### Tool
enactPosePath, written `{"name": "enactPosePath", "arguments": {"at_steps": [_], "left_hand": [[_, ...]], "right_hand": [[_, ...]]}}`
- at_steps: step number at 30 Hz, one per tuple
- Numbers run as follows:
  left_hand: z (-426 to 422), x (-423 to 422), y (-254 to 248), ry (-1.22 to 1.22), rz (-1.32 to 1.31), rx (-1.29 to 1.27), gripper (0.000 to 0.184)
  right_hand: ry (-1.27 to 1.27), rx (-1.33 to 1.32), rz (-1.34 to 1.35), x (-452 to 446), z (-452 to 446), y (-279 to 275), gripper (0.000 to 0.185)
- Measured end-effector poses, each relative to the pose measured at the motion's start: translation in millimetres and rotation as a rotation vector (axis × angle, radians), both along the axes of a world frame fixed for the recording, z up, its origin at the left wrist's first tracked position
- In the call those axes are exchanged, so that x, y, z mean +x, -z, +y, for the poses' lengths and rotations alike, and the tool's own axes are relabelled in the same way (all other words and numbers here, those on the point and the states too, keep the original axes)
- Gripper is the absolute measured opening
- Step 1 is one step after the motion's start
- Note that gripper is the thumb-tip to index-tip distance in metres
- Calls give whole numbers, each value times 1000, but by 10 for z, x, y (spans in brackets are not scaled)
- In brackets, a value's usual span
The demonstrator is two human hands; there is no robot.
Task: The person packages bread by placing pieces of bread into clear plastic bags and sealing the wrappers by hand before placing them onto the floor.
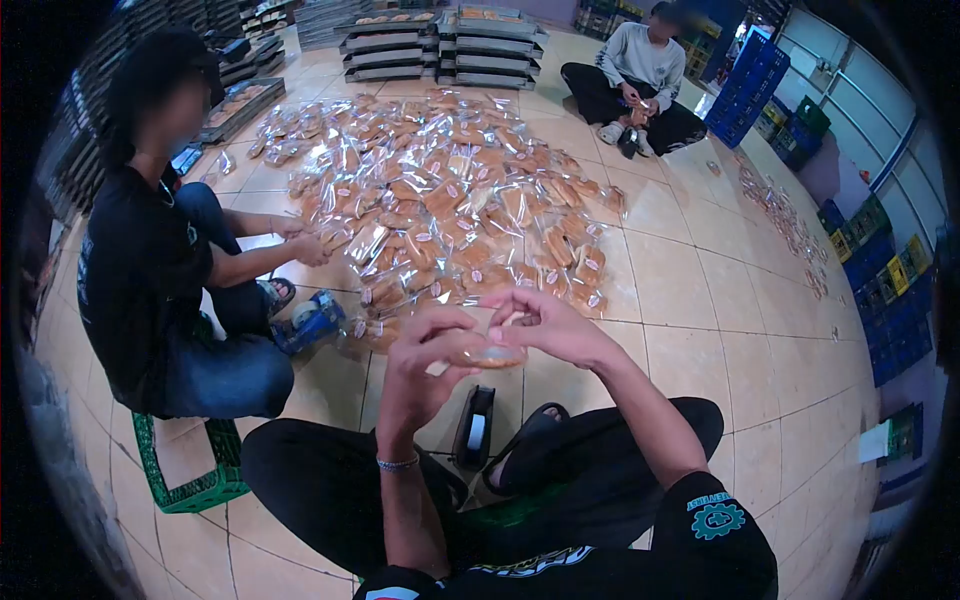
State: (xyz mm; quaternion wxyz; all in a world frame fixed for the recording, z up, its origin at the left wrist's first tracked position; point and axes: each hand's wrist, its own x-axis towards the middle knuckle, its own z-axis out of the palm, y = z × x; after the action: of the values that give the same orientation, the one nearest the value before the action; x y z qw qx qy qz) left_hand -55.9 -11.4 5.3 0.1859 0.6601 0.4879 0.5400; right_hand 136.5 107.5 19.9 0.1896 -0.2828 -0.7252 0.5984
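The left hand and right hand pinch a clear plastic-wrapped bread above the near edge of the broad heap of bagged golden breads; bare tan floor tiles spread to the right.

This looks like a bakery's packing room: bagged bread heaped on a tiled floor, stacked trays and blue crates around it.

Held packet blurred, partly hidden behind the fingers
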Motion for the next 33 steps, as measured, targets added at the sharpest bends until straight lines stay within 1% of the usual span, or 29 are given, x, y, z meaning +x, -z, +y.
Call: {"name": "enactPosePath", "arguments": {"at_steps": [1,3,4,5,7,8,9,10,11,12,13,15,16,18,19,20,21,22,23,24,25,26,27,28,29,30,31,32,33], "left_hand": [[-1,26,9,1,-2,9,37],[-5,89,42,153,-110,-124,32],[15,110,67,146,-60,-17,34],[19,117,57,148,-58,-17,34],[27,122,2,284,76,66,35],[34,128,62,290,84,66,35],[41,127,178,389,59,-17,36],[53,124,207,483,33,-100,37],[51,119,221,481,39,-102,37],[36,134,179,504,5,-190,37],[18,148,143,528,-29,-281,37],[-4,125,53,506,-98,-358,42],[-15,103,-19,439,-55,-344,43],[32,68,14,384,-24,-324,45],[87,45,125,326,-13,-343,52],[130,53,214,269,-6,-362,60],[156,77,241,280,-26,-357,60],[185,79,256,321,-2,-396,71],[195,64,270,361,32,-443,83],[185,43,359,385,5,-573,103],[161,16,393,392,24,-600,103],[126,15,411,272,99,-490,102],[73,11,422,159,174,-380,101],[35,-18,301,120,165,-435,102],[-6,-76,240,132,174,-463,102],[-36,-98,212,67,119,-498,100],[-42,-86,231,-4,50,-521,97],[-26,-96,273,-29,91,-473,92],[8,-93,297,-26,58,-473,92]], "right_hand": [[1,9,-2,53,31,5,46],[-149,-301,-167,165,71,12,52],[-217,-312,-127,216,92,124,55],[-216,-312,-126,238,94,234,55],[-322,-742,24,263,77,510,65],[-359,-857,99,277,73,770,75],[-360,-852,109,339,94,951,75],[-374,-899,29,422,124,1052,78],[-388,-951,-55,491,165,1160,81],[-327,-956,-93,490,106,1006,70],[-328,-958,-87,496,153,963,70],[-337,-58,-457,502,314,864,57],[-332,-64,-453,491,320,713,57],[-1,-225,-65,554,285,370,49],[6,-221,-83,555,232,285,49],[-138,-59,-63,498,149,236,50],[-283,99,-40,430,51,199,51],[-288,242,-115,341,-49,170,47],[-280,236,-115,370,1,215,47],[-360,129,-255,403,103,326,45],[-442,15,-381,433,211,491,43],[-407,62,-357,626,389,697,39],[-273,-79,-315,933,635,948,34],[120,-78,-149,1278,964,1342,33],[593,-578,300,1684,1280,1708,40],[840,-82,555,2258,1841,2331,45],[1170,-266,641,2316,1675,2143,51],[1493,-438,722,2316,1532,1875,58],[1492,-414,694,2295,1478,1916,58]]}}
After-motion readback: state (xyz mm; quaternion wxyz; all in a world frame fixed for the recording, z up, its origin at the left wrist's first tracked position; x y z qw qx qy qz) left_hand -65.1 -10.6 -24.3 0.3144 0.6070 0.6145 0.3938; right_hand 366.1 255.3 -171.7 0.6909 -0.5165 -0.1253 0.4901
